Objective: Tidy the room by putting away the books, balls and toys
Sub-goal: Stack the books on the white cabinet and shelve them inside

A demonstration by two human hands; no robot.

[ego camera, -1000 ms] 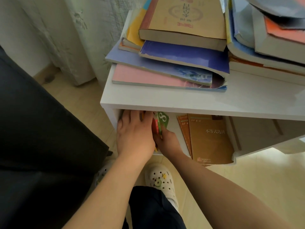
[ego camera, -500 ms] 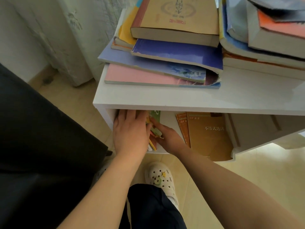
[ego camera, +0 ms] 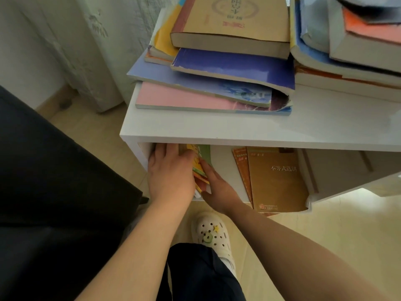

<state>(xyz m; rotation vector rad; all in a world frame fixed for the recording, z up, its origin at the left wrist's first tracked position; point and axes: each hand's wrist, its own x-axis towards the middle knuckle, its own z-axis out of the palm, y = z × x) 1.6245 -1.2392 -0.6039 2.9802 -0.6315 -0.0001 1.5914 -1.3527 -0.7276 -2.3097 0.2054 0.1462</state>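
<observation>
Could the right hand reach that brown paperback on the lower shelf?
Probably yes: the right hand lies beside the brown paperback on the same white shelf, only bare board and a flat orange booklet between.

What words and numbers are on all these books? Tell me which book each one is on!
"不等式选讲": cover of the brown book on the lower shelf.
"4-5": top of that same cover.
Tan book on top: red print, too blurred to read.
Colourful thin books: print too blurred.
</observation>
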